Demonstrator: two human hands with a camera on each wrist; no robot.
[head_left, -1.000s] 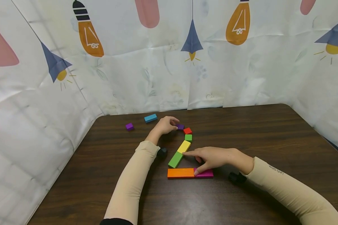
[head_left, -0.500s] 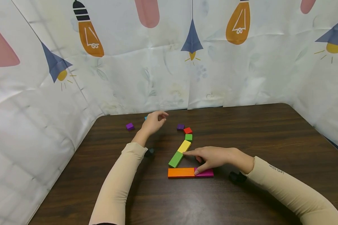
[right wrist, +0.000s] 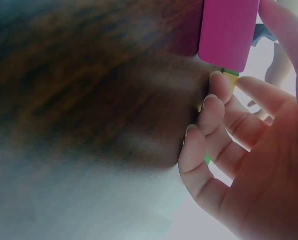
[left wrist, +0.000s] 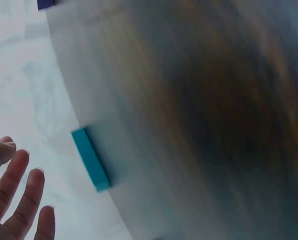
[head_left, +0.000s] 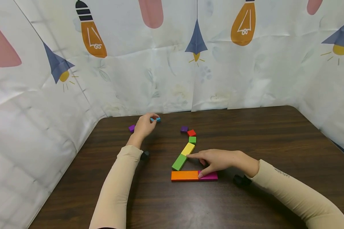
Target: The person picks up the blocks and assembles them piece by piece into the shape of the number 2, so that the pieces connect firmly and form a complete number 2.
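Note:
My left hand is over the back left of the table, beside a blue block that it partly hides. In the left wrist view its loosely bent fingers are apart from that block. My right hand rests its thumb on a magenta block. Its index fingertip touches where a yellow block meets a long green block; the other fingers bend under. An orange block lies end to end with the magenta one. A small green block, red block and dark purple block continue the curve.
A purple block lies just left of my left hand, partly covered. The brown wooden table ends at the back against a white printed curtain.
My left hand has let go of the dark purple block and moved left and back to the blue block. My right hand stays in place.

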